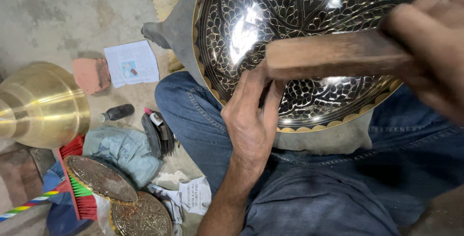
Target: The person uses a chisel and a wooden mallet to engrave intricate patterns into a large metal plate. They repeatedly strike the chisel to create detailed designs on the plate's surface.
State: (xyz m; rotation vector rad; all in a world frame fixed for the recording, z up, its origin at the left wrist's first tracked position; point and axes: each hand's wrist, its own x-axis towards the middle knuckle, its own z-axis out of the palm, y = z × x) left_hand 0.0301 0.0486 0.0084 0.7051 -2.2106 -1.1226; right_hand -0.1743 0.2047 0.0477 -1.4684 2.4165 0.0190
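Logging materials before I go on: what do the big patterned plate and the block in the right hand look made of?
The plate looks like metal, probably brass: glossy glare, dark blackened ground with fine bright leaf engraving, gold scalloped rim. The block in the right hand looks like bare wood: matte brown, worn, grainy. The left hand rests at the plate's rim.

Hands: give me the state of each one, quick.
Left hand: fingers pinched against the engraved plate; any tool between them cannot be told.
Right hand: closed around the wooden block.

White printed leaflet (pixel 131 63) on floor; crumpled printed paper (pixel 195 195) lower.
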